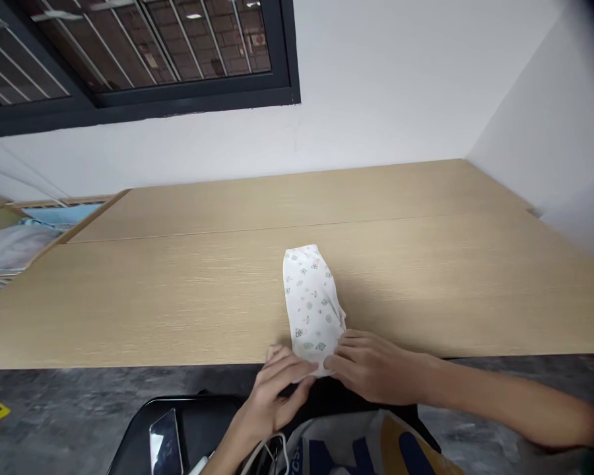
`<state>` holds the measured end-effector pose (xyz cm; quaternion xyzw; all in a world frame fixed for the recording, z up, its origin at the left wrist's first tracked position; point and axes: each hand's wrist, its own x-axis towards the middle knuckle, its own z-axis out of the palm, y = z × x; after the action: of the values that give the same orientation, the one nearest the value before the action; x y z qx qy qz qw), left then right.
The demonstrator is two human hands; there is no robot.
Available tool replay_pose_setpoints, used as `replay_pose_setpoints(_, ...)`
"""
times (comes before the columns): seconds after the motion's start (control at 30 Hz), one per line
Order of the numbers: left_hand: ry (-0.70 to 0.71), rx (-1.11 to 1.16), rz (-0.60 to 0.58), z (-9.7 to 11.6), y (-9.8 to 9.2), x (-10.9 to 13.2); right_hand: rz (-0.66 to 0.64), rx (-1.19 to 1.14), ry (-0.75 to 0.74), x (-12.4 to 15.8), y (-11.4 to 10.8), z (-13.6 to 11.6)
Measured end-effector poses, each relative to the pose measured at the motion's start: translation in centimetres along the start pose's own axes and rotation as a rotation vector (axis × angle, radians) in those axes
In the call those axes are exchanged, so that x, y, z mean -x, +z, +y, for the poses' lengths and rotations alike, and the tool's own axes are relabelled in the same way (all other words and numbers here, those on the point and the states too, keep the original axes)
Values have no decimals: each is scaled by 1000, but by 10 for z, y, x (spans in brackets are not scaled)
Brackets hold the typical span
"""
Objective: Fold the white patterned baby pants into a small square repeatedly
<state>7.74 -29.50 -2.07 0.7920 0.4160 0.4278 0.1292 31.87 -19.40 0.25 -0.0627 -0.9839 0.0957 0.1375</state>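
A white cloth (311, 297) with small printed figures lies lengthwise on the table, folded into a narrow strip. Its near end reaches the table's front edge. My left hand (280, 386) pinches the near end between thumb and fingers. On the right side of the same end, my right hand (363, 366) is closed on the cloth's edge, its thumb hidden from view. The far end of the cloth lies free on the wood.
The light wooden table (178, 284) runs along a white wall under a dark-framed window (198, 99). At the left is an open compartment with folded fabric (20, 244). A phone (165, 442) rests on a black seat (208, 415) beside me.
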Motion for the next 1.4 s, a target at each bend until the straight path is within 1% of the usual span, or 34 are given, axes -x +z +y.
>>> replay_pose_setpoints(0.07, -42, 1, 177, -3, -3, -9, 102, -30, 38, -10, -15, 11)
replay_pose_setpoints(0.17, -89, -71, 549, -14, -1, -21, 256, -33, 84, -28, -33, 40)
replay_pose_setpoints(0.2, -96, -102, 643, -18, 2, -24, 294, -39, 96, -36, -37, 52)
replay_pose_setpoints(0.23, -102, -132, 701, -23, 5, -27, 324, -53, 107, -43, -41, 63)
replay_pose_setpoints(0.27, -109, -159, 719, -26, 8, -30, 346, -69, 115, -51, -43, 75)
replay_pose_setpoints(0.33, -136, -194, 670, -31, 15, -32, 364, -97, 133, -66, -45, 97)
replay_pose_setpoints(0.4, -169, -236, 564, -34, 21, -33, 361, -112, 166, -81, -42, 118)
replay_pose_setpoints(0.47, -203, -302, 433, -35, 26, -33, 343, -126, 215, -94, -34, 139)
replay_pose_setpoints(0.57, -261, -411, 218, -36, 34, -33, 309, -159, 296, -109, -16, 171)
replay_pose_setpoints(0.63, -299, -465, 98, -39, 40, -31, 279, -176, 352, -116, -2, 191)
replay_pose_setpoints(0.73, -339, -543, -16, -44, 50, -27, 231, -205, 420, -122, 18, 216)
replay_pose_setpoints(0.8, -350, -597, -73, -47, 55, -24, 207, -221, 439, -125, 29, 227)
replay_pose_setpoints(0.9, -351, -670, -138, -49, 58, -21, 180, -199, 435, -126, 41, 236)
replay_pose_setpoints(1.0, -345, -729, -182, -52, 57, -23, 162, -157, 430, -128, 46, 242)
replay_pose_setpoints(1.1, -350, -773, -202, -59, 57, -30, 145, -123, 444, -133, 42, 251)
replay_pose_setpoints(1.23, -414, -818, -167, -69, 58, -42, 119, -29, 506, -144, 31, 257)
replay_pose_setpoints(1.3, -443, -823, -141, -71, 59, -46, 143, 66, 515, -149, 26, 249)
replay_pose_setpoints(1.33, -451, -819, -130, -71, 59, -47, 171, 105, 491, -151, 25, 241)
replay_pose_setpoints(1.4, -456, -800, -111, -71, 58, -47, 226, 125, 359, -154, 26, 217)
